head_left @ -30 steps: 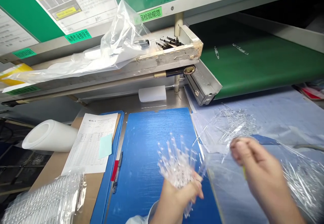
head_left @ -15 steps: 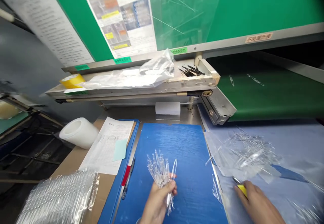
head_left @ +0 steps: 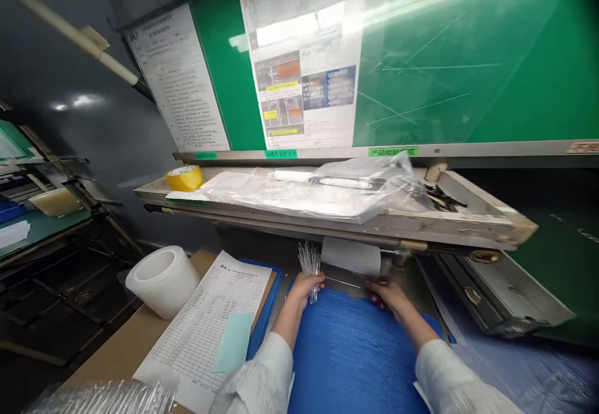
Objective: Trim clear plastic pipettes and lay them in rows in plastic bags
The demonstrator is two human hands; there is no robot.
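My left hand (head_left: 304, 290) is shut on a tight bundle of thin clear plastic pieces (head_left: 309, 264), which stands upright above my fingers. My right hand (head_left: 386, 295) rests with curled fingers at the far edge of the blue ribbed mat (head_left: 350, 358). It is close to a white plastic roll (head_left: 350, 256), and I cannot tell whether it holds anything. A single thin clear strand (head_left: 342, 283) lies between my hands. White sleeves cover both forearms.
A printed form (head_left: 206, 327) and a white roll (head_left: 161, 283) sit on cardboard to the left. Above stands a shelf (head_left: 327, 224) bearing a plastic bag and yellow tape. A metal conveyor end (head_left: 496, 289) is at the right.
The view has tilted upward. Both hands have moved forward to the mat's far edge, with the bundle still in my left hand. The yellow item no longer shows in my right hand.
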